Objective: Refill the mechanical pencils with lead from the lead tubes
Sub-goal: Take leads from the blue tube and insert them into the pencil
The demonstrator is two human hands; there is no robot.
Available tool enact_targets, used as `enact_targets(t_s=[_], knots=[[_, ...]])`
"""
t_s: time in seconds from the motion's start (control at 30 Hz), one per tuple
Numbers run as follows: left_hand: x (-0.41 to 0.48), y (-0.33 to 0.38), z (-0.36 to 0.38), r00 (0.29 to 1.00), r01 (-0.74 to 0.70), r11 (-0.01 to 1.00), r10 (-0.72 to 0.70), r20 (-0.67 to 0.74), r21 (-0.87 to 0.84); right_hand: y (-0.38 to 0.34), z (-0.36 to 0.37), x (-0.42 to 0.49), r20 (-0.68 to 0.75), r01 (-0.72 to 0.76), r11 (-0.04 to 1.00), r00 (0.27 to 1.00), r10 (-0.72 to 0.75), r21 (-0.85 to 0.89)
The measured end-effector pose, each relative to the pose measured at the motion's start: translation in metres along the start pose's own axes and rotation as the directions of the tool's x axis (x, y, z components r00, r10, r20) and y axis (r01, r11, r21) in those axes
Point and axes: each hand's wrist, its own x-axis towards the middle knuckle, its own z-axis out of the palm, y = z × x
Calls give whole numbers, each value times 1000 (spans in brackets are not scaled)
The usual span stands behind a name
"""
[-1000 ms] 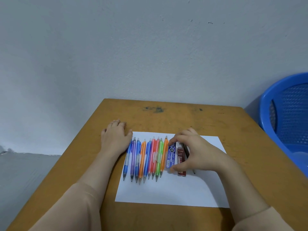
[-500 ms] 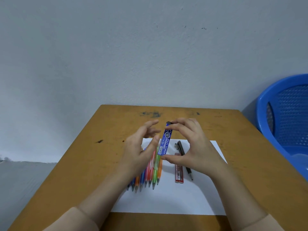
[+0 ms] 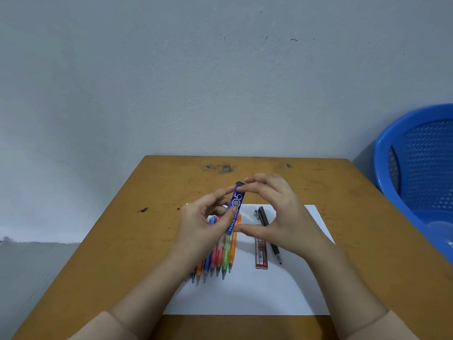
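Blue lead tube is being held up in both hands, hovering over the far half of the white sheet. The right hand is pinching it lengthwise, forefinger on the dark cap and thumb under the bottom end, likely steadying it so the cap can be worked. The left hand is gripping its side between thumb and forefinger, probably getting ready to open it. Under the hands, the coloured mechanical pencils are lying side by side on the sheet's left part with tips pointing at its near edge, seemingly lined up for taking in turn. A red lead tube and a black pencil are resting just beside each other on the sheet's right part, waiting within reach. The sheet is lying on a wooden table, and a blue basket is standing well off to the sheet's right.
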Motion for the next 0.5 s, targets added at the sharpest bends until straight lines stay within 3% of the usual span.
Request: enact_targets(t_s=[0.17,0.5], knots=[[0,3,-1,1000,20,999,-20,4,-37,10,-6,1,-98,-110,993,989,112,29],[1,14,-7,990,108,987,-95,108,-121,13,-11,2,-65,-56,998,996,57,16]])
